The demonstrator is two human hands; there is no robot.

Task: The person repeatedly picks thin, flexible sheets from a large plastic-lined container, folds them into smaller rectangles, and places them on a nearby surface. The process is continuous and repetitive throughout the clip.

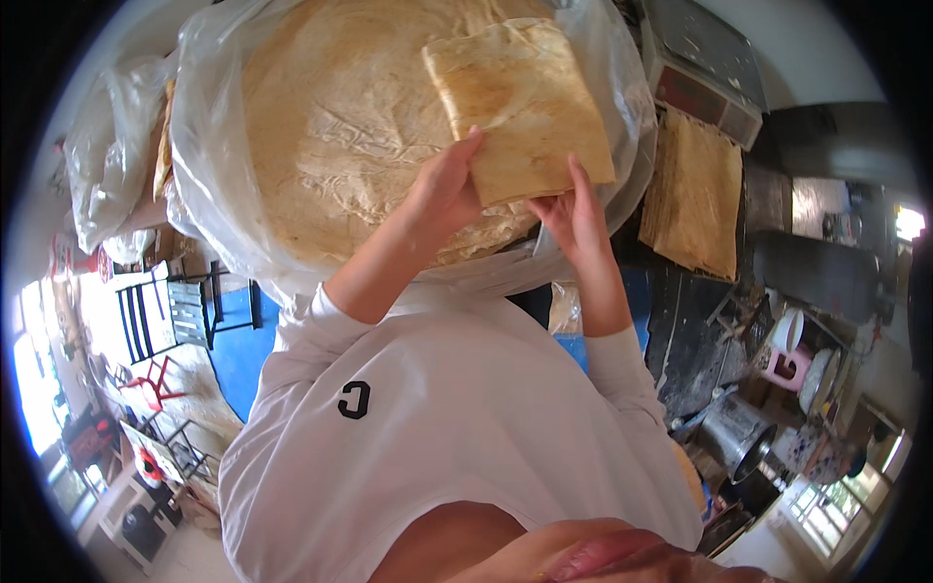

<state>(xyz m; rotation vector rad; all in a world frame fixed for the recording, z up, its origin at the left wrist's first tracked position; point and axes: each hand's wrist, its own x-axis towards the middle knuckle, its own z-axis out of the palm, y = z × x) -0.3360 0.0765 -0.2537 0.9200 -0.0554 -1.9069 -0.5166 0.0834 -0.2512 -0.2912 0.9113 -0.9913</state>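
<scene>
My left hand (pixel 448 178) holds the left edge of a folded, rectangular packet of thin yellowish-tan sheets (pixel 521 109), possibly bean curd skin. Its thumb lies on the top face. My right hand (pixel 572 211) grips the packet's lower right edge, with the thumb above and the fingers partly hidden beneath. Under the packet lies a large round pile of similar wrinkled sheets (pixel 328 124). Clear plastic sheeting (pixel 211 138) surrounds this pile. To the right, a stack of folded tan sheets (pixel 692 197) rests beside a boxy appliance with a metal top (pixel 707 65).
Another clear plastic bag (pixel 109 153) is at the far left. Black metal-framed chairs (pixel 193 313) and a red stool (pixel 153 382) stand on the left. On the right are a metal pot (pixel 736 437), a pink stool (pixel 787 368) and a white bucket (pixel 787 331).
</scene>
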